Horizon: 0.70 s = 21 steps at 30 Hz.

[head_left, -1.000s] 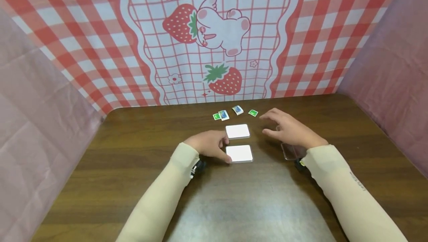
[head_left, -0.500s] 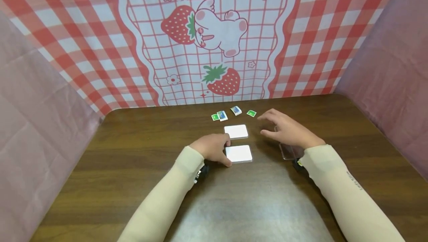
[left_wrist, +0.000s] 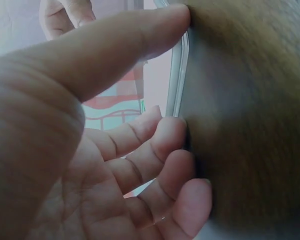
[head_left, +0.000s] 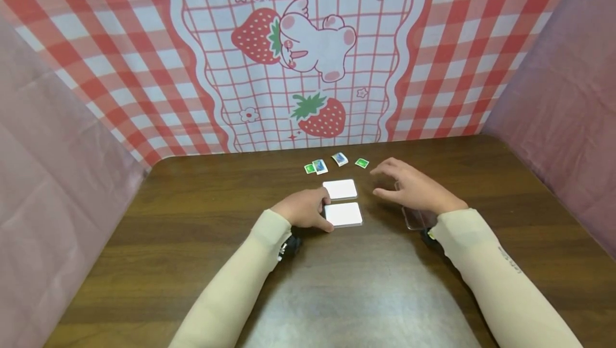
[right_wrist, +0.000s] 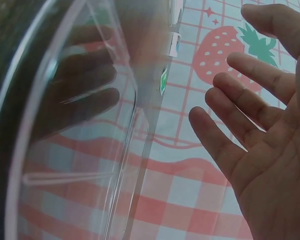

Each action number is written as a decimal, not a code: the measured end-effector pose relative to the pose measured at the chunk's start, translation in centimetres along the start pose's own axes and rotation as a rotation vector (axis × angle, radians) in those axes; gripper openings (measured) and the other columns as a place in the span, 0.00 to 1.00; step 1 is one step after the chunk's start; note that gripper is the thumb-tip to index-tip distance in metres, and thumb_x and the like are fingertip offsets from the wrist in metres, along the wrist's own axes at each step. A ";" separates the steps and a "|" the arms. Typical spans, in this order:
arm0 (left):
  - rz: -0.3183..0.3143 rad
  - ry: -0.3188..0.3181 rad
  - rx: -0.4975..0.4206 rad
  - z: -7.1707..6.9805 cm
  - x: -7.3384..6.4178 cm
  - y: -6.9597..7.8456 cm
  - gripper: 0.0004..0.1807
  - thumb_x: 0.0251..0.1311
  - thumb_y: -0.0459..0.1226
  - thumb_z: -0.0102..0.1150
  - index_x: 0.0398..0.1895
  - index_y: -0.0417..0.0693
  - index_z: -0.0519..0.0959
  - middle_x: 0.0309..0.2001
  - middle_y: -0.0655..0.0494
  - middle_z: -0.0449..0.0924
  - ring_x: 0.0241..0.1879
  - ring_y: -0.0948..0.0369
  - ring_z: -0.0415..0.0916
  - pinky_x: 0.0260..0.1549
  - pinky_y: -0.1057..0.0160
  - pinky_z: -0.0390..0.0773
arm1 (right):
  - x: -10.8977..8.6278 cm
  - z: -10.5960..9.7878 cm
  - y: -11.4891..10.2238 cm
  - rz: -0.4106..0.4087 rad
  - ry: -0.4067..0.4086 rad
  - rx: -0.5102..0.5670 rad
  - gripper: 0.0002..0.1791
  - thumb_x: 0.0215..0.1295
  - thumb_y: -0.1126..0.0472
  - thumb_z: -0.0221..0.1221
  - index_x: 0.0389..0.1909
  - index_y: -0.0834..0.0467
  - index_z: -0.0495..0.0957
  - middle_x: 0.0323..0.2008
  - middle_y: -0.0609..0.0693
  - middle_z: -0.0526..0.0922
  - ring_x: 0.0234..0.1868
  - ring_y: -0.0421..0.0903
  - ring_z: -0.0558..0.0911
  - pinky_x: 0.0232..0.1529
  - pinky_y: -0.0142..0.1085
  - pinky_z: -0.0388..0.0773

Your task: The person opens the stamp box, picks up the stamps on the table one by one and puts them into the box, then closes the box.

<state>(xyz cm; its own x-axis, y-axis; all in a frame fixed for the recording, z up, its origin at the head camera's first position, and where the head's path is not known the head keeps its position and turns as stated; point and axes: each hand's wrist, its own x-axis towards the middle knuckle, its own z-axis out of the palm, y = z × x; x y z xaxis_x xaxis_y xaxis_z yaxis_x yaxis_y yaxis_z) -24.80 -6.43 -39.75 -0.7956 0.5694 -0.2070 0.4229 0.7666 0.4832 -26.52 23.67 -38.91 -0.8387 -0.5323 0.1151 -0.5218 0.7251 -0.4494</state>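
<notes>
My left hand (head_left: pixel 303 208) holds the left end of the nearer white rectangular card stack (head_left: pixel 344 215) between thumb and fingers. In the left wrist view, the thumb (left_wrist: pixel 155 31) and fingertips (left_wrist: pixel 171 131) meet the stack's layered edge (left_wrist: pixel 177 80), low over the wood. Just beyond lies a second white stack (head_left: pixel 340 189), a narrow gap away. My right hand (head_left: pixel 416 185) hovers with fingers spread and nothing in them. Below its wrist is a clear plastic case (head_left: pixel 415 218), partly covered by the arm and large in the right wrist view.
Toward the table's back lie small picture pieces: a green one (head_left: pixel 362 163), a curled blue one (head_left: pixel 339 159), and a blue one (head_left: pixel 320 166) overlapping another green one (head_left: pixel 309 168). A strawberry-print cloth (head_left: pixel 327 115) hangs behind the wooden table (head_left: pixel 192 219).
The left hand has slid the nearer white stack away from me, closing most of the gap to the farther one. The right hand has stayed nearly still.
</notes>
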 end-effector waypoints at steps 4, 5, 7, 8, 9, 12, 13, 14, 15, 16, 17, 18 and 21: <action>-0.002 0.005 -0.044 0.0 0.0 -0.3 0.29 0.54 0.49 0.79 0.53 0.49 0.74 0.40 0.56 0.77 0.39 0.59 0.75 0.45 0.59 0.75 | 0.0 0.1 0.0 0.009 -0.003 -0.020 0.28 0.69 0.51 0.67 0.65 0.59 0.77 0.63 0.56 0.74 0.54 0.55 0.77 0.54 0.53 0.79; -0.003 0.005 -0.053 0.0 0.0 -0.4 0.29 0.54 0.49 0.79 0.53 0.49 0.74 0.40 0.55 0.77 0.39 0.59 0.75 0.45 0.59 0.75 | 0.0 0.1 0.0 0.011 -0.002 -0.026 0.28 0.69 0.51 0.67 0.65 0.59 0.77 0.63 0.56 0.74 0.54 0.55 0.77 0.54 0.54 0.78; -0.002 0.004 -0.071 0.1 0.0 -0.5 0.29 0.54 0.48 0.79 0.52 0.49 0.73 0.40 0.55 0.76 0.39 0.59 0.74 0.45 0.59 0.75 | 0.0 0.1 0.1 0.012 -0.003 -0.037 0.28 0.69 0.51 0.67 0.65 0.59 0.77 0.63 0.56 0.75 0.55 0.55 0.76 0.56 0.55 0.77; -0.002 0.002 -0.076 0.1 0.0 -0.6 0.29 0.54 0.48 0.79 0.52 0.49 0.73 0.40 0.55 0.76 0.39 0.59 0.74 0.44 0.59 0.74 | 0.0 0.2 0.1 0.011 -0.002 -0.043 0.28 0.69 0.51 0.67 0.65 0.59 0.77 0.63 0.57 0.75 0.55 0.55 0.76 0.56 0.55 0.77; -0.001 0.000 -0.081 0.1 0.1 -0.6 0.29 0.54 0.48 0.79 0.52 0.49 0.73 0.40 0.55 0.76 0.39 0.59 0.74 0.44 0.59 0.74 | 0.0 0.2 0.1 0.010 -0.002 -0.048 0.28 0.69 0.51 0.67 0.65 0.59 0.77 0.62 0.57 0.75 0.55 0.55 0.76 0.57 0.55 0.76; 0.002 -0.003 -0.090 0.1 0.0 -0.6 0.29 0.54 0.48 0.79 0.52 0.49 0.72 0.40 0.54 0.76 0.39 0.59 0.74 0.44 0.59 0.74 | 0.1 0.3 0.1 0.004 0.002 -0.064 0.27 0.69 0.51 0.67 0.64 0.60 0.78 0.61 0.56 0.76 0.55 0.55 0.76 0.57 0.55 0.76; 0.001 -0.003 -0.088 0.1 0.0 -0.6 0.29 0.54 0.48 0.79 0.52 0.49 0.72 0.40 0.54 0.76 0.39 0.59 0.74 0.45 0.59 0.74 | 0.1 0.3 0.1 0.004 0.004 -0.068 0.27 0.69 0.51 0.67 0.64 0.60 0.78 0.61 0.56 0.76 0.54 0.55 0.76 0.56 0.54 0.76; 0.002 -0.002 -0.084 0.1 0.0 -0.6 0.29 0.54 0.48 0.79 0.52 0.49 0.72 0.40 0.54 0.76 0.39 0.59 0.74 0.45 0.59 0.74 | 0.1 0.3 0.1 0.002 0.006 -0.070 0.27 0.69 0.52 0.67 0.64 0.60 0.78 0.61 0.56 0.76 0.53 0.54 0.76 0.56 0.54 0.76; 0.003 0.000 -0.084 0.1 0.0 -0.6 0.29 0.54 0.47 0.79 0.51 0.49 0.72 0.40 0.54 0.76 0.39 0.59 0.74 0.45 0.58 0.75 | 0.1 0.3 0.1 0.001 0.008 -0.074 0.27 0.69 0.51 0.67 0.64 0.60 0.78 0.60 0.57 0.77 0.53 0.54 0.76 0.55 0.54 0.77; 0.003 0.001 -0.083 0.1 0.0 -0.5 0.29 0.54 0.47 0.79 0.51 0.49 0.72 0.40 0.54 0.76 0.39 0.58 0.74 0.45 0.58 0.75 | 0.1 0.3 0.1 0.001 0.009 -0.078 0.26 0.69 0.52 0.67 0.64 0.60 0.78 0.60 0.57 0.77 0.52 0.54 0.76 0.55 0.53 0.77; 0.002 0.002 -0.081 0.1 0.0 -0.5 0.29 0.54 0.47 0.79 0.51 0.50 0.72 0.40 0.54 0.76 0.39 0.58 0.74 0.45 0.58 0.75 | 0.1 0.2 0.1 0.002 0.009 -0.081 0.26 0.69 0.52 0.67 0.63 0.60 0.79 0.60 0.57 0.77 0.52 0.54 0.76 0.54 0.53 0.77; 0.000 0.002 -0.078 0.1 0.0 -0.5 0.29 0.55 0.48 0.78 0.51 0.50 0.72 0.40 0.55 0.76 0.39 0.59 0.74 0.45 0.58 0.74 | 0.1 0.2 0.1 0.003 0.010 -0.084 0.26 0.69 0.52 0.68 0.63 0.60 0.79 0.60 0.57 0.77 0.52 0.54 0.76 0.54 0.53 0.77; -0.005 0.000 -0.075 0.1 0.0 -0.4 0.28 0.55 0.48 0.78 0.51 0.51 0.71 0.41 0.55 0.76 0.39 0.59 0.74 0.45 0.58 0.74 | 0.1 0.2 0.0 0.008 0.010 -0.092 0.26 0.68 0.52 0.68 0.63 0.60 0.79 0.59 0.57 0.77 0.52 0.54 0.76 0.54 0.54 0.77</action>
<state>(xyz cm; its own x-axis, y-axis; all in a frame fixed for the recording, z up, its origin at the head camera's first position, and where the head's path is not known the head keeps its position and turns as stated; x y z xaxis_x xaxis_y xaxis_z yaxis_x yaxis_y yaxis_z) -24.96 -6.72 -40.07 -0.7975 0.5658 -0.2092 0.3853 0.7446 0.5451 -26.64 23.55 -39.08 -0.8440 -0.5224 0.1211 -0.5271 0.7665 -0.3669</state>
